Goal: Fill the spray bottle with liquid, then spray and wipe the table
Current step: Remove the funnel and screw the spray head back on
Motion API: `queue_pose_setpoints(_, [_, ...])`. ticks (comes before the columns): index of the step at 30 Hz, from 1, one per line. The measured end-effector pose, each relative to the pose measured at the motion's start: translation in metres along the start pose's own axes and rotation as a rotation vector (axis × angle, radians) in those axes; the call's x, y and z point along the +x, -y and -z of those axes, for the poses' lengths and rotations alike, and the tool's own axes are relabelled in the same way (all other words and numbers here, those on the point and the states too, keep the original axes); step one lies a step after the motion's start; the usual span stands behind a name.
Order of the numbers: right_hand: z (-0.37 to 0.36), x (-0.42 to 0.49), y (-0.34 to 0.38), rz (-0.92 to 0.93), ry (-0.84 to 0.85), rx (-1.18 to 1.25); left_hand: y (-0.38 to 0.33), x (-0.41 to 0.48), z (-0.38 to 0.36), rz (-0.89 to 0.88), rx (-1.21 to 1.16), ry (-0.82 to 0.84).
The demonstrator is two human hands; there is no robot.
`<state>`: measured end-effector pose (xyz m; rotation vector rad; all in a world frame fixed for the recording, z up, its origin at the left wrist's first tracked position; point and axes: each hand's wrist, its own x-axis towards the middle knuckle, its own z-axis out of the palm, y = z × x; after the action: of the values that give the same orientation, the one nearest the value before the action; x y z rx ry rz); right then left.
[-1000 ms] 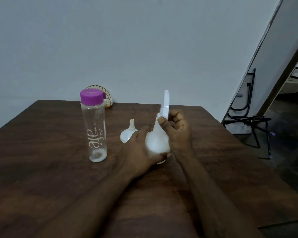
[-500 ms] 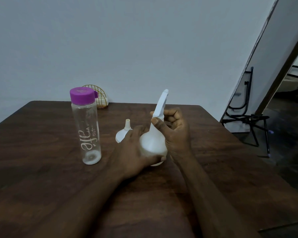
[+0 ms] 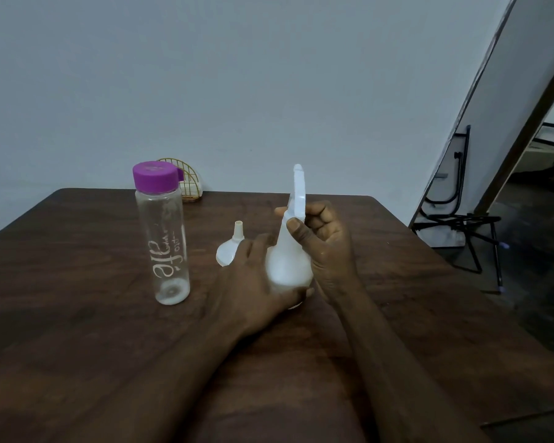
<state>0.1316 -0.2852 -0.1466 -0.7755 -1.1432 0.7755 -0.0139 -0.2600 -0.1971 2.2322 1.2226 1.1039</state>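
Spray bottle [image 3: 288, 266] sitting mid-worktop [image 3: 77, 314], both hands holding it. Left hand [image 3: 253, 282] cupping round body, fingers wrapping it. Right hand [image 3: 327, 244] gripping neck, thumb and curled fingers pinching under spray head [image 3: 298, 193]. Funnel [image 3: 227, 254] sitting spout-up just beyond left hand. Purple-capped water bottle [image 3: 163, 238] standing upright further left.

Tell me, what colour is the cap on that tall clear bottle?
Purple. The cap tops the clear bottle, plain in the head view.

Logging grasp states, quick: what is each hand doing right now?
Left hand: holding the white spray bottle by its round body.
Right hand: gripping the same bottle's neck.
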Motion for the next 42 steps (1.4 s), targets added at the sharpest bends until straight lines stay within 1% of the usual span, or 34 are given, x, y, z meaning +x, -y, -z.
queue_pose_setpoints(2, [0.001,0.001,0.0,-0.001,0.015,0.0,0.002,0.002,0.001,-0.028,-0.015,0.025])
queue_pose_setpoints(3, [0.001,0.001,0.0,0.002,0.027,-0.005,0.003,0.003,0.004,-0.046,-0.064,0.07])
queue_pose_setpoints(6, [0.004,0.002,0.002,0.007,0.056,-0.017,0.008,0.008,0.016,-0.028,-0.327,0.281])
queue_pose_setpoints(7, [0.005,0.002,0.002,0.004,0.062,-0.021,0.009,0.008,0.019,-0.006,-0.373,0.314])
queue_pose_setpoints(8, [0.005,0.002,0.002,0.0,0.067,-0.024,0.009,0.009,0.02,0.013,-0.385,0.307])
queue_pose_setpoints(10, [0.003,0.001,0.002,-0.007,0.062,-0.014,0.005,0.008,0.018,0.03,-0.316,0.221])
queue_pose_setpoints(13, [0.0,0.0,0.002,-0.009,0.038,-0.001,-0.007,0.002,0.008,0.03,-0.024,0.001])
queue_pose_setpoints(15, [-0.001,0.0,0.003,-0.002,0.032,-0.011,-0.011,-0.002,0.002,0.048,0.089,-0.065])
queue_pose_setpoints(17, [-0.001,0.0,0.003,0.001,0.038,-0.003,-0.009,-0.002,0.002,0.038,0.077,-0.016])
queue_pose_setpoints(18, [0.0,0.0,0.004,-0.002,0.047,0.008,-0.006,0.0,0.005,0.007,0.027,0.038])
queue_pose_setpoints(21, [0.004,0.001,0.002,-0.008,0.07,0.016,0.004,0.006,0.018,-0.043,-0.232,0.252])
queue_pose_setpoints(23, [0.006,0.001,0.001,-0.017,0.078,0.016,0.007,0.007,0.023,-0.031,-0.323,0.325])
queue_pose_setpoints(25, [0.005,0.001,0.0,-0.029,0.075,0.031,0.008,0.008,0.022,-0.013,-0.314,0.274])
queue_pose_setpoints(26, [0.004,0.001,0.0,-0.034,0.07,0.042,0.006,0.008,0.02,-0.003,-0.252,0.216])
queue_pose_setpoints(29, [0.003,0.001,0.0,-0.038,0.05,0.05,-0.003,0.001,0.007,0.034,0.069,0.023])
queue_pose_setpoints(30, [0.003,0.001,0.0,-0.038,0.05,0.045,-0.005,-0.002,0.004,0.034,0.116,-0.006])
queue_pose_setpoints(32, [0.003,0.001,0.001,-0.036,0.051,0.038,-0.006,-0.002,0.004,0.011,0.079,0.012])
queue_pose_setpoints(33, [0.004,0.001,0.001,-0.033,0.053,0.031,-0.004,0.0,0.007,-0.009,0.004,0.064])
queue_pose_setpoints(36, [0.006,0.002,0.001,-0.029,0.063,0.007,0.003,0.007,0.02,-0.027,-0.267,0.288])
queue_pose_setpoints(37, [0.006,0.002,0.001,-0.033,0.067,0.009,0.005,0.007,0.023,-0.017,-0.307,0.308])
queue_pose_setpoints(39, [0.005,0.001,0.001,-0.044,0.072,0.024,0.006,0.007,0.022,0.002,-0.273,0.237])
queue_pose_setpoints(40, [0.004,0.001,0.001,-0.049,0.071,0.031,0.004,0.006,0.02,0.008,-0.202,0.176])
queue_pose_setpoints(42, [0.003,0.001,0.0,-0.055,0.068,0.039,-0.002,0.001,0.011,0.018,0.02,0.041])
